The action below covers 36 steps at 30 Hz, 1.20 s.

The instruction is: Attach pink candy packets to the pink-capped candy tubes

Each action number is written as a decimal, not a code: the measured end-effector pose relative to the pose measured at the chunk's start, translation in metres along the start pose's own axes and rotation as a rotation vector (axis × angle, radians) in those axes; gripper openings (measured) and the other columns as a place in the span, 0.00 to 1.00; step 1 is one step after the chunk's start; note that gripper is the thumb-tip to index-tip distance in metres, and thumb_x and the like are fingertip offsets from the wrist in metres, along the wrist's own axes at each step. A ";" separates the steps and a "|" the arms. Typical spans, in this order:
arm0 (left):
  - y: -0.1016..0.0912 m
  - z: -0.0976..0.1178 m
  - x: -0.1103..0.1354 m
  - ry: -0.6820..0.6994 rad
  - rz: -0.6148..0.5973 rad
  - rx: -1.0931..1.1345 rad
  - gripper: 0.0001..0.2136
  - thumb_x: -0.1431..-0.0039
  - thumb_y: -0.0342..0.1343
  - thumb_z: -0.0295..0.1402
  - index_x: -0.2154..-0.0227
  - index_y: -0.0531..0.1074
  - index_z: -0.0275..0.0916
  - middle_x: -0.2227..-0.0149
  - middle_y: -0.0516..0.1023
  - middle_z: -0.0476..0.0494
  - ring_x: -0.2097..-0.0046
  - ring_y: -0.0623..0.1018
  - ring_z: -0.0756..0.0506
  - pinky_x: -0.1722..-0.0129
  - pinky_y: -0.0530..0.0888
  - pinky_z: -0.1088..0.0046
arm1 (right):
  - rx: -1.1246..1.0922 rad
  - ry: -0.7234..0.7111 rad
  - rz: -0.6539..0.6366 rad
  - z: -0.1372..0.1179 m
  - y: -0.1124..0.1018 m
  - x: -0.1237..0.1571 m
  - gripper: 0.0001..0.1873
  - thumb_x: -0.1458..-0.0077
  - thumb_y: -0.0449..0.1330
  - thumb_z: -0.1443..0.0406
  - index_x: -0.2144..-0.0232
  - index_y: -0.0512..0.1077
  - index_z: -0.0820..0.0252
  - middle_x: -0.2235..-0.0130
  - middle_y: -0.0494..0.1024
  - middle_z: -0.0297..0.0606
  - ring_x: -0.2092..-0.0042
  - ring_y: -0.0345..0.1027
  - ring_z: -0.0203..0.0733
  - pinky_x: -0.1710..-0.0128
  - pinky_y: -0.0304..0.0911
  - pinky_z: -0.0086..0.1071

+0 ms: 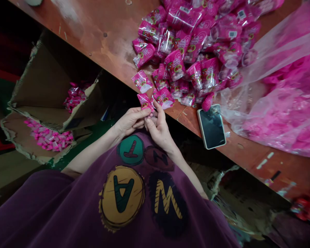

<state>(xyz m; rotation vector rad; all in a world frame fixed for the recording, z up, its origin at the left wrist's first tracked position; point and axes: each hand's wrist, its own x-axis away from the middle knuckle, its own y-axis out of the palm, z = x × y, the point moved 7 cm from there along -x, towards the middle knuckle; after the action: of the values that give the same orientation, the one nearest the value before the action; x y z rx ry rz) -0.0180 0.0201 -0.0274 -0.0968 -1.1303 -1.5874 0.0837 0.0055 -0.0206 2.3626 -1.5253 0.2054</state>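
Close to my body, just off the table's near edge, both hands meet on one small pink candy packet [145, 102]. My left hand [133, 120] pinches its side, thumb on top. My right hand [158, 125] has its fingers closed around the packet's lower end, where a bit of clear wrap with pink pieces shows. Two more flat pink packets, one upper left [142, 81] and one to the right [164, 97], lie on the table edge beyond my fingers. A heap of pink candy packets [175, 65] spreads behind them.
A phone [212, 127] lies at the table's [105, 44] near edge. Right of it is a large clear bag [274, 113] of pink wrappers. At left, below table height, stand an open cardboard box [49, 75] and a torn carton [12, 131] holding pink packets.
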 end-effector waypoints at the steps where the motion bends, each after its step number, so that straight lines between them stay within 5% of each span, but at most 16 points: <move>1: -0.001 -0.001 0.000 -0.009 -0.008 -0.003 0.18 0.46 0.75 0.44 0.70 0.78 0.33 0.86 0.62 0.57 0.85 0.54 0.59 0.81 0.50 0.79 | -0.027 0.002 0.003 0.002 -0.001 0.000 0.41 0.30 0.57 0.46 0.25 0.42 0.43 0.46 0.73 0.43 0.64 0.71 0.37 0.59 0.75 0.38; 4: -0.004 0.001 0.001 0.003 0.031 -0.050 0.18 0.48 0.76 0.42 0.67 0.80 0.31 0.82 0.68 0.54 0.84 0.58 0.59 0.81 0.51 0.78 | -0.026 -0.016 0.035 0.006 -0.004 -0.002 0.43 0.31 0.58 0.46 0.25 0.45 0.47 0.52 0.75 0.40 0.66 0.69 0.37 0.61 0.75 0.37; 9: -0.002 0.008 0.005 0.056 0.197 -0.089 0.17 0.48 0.77 0.39 0.70 0.79 0.30 0.78 0.73 0.51 0.83 0.60 0.60 0.82 0.52 0.78 | 0.220 -0.080 0.118 -0.001 -0.012 -0.003 0.42 0.29 0.56 0.46 0.24 0.45 0.53 0.49 0.78 0.44 0.53 0.76 0.44 0.46 0.74 0.44; 12: 0.004 0.011 0.006 0.057 0.217 -0.066 0.18 0.50 0.78 0.40 0.72 0.78 0.30 0.74 0.76 0.48 0.81 0.62 0.60 0.82 0.54 0.78 | 0.255 -0.069 0.102 -0.002 -0.012 -0.003 0.42 0.28 0.55 0.47 0.23 0.44 0.53 0.56 0.79 0.40 0.60 0.75 0.42 0.52 0.75 0.41; 20: 0.005 0.011 0.000 0.016 0.114 -0.020 0.21 0.48 0.77 0.45 0.73 0.77 0.31 0.84 0.64 0.56 0.84 0.56 0.60 0.82 0.52 0.79 | -0.074 -0.033 0.021 0.008 -0.007 -0.005 0.45 0.32 0.60 0.45 0.24 0.43 0.49 0.71 0.66 0.25 0.73 0.62 0.34 0.69 0.69 0.30; 28: 0.006 0.004 0.006 0.035 0.218 -0.052 0.22 0.49 0.78 0.44 0.76 0.72 0.34 0.87 0.62 0.57 0.86 0.57 0.59 0.84 0.50 0.78 | -0.045 -0.009 0.103 0.014 -0.007 -0.002 0.39 0.31 0.60 0.50 0.27 0.50 0.48 0.64 0.74 0.33 0.69 0.68 0.37 0.69 0.72 0.32; 34: 0.006 0.003 0.003 0.002 0.107 0.073 0.18 0.40 0.72 0.40 0.73 0.73 0.33 0.84 0.64 0.57 0.85 0.57 0.60 0.82 0.52 0.79 | -0.388 0.113 -0.007 0.004 -0.001 -0.005 0.47 0.35 0.65 0.47 0.26 0.47 0.47 0.75 0.62 0.21 0.80 0.45 0.30 0.84 0.44 0.24; 36: 0.002 0.004 0.002 0.009 0.067 0.105 0.16 0.40 0.72 0.38 0.71 0.74 0.33 0.82 0.66 0.57 0.85 0.55 0.61 0.82 0.51 0.80 | -0.428 0.106 -0.031 0.001 0.000 -0.005 0.47 0.36 0.65 0.46 0.26 0.47 0.47 0.75 0.62 0.21 0.80 0.42 0.30 0.84 0.41 0.24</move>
<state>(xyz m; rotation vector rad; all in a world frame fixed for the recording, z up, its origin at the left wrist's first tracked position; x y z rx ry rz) -0.0186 0.0213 -0.0229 -0.0573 -1.1894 -1.4657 0.0814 0.0090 -0.0233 2.0026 -1.3266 -0.0053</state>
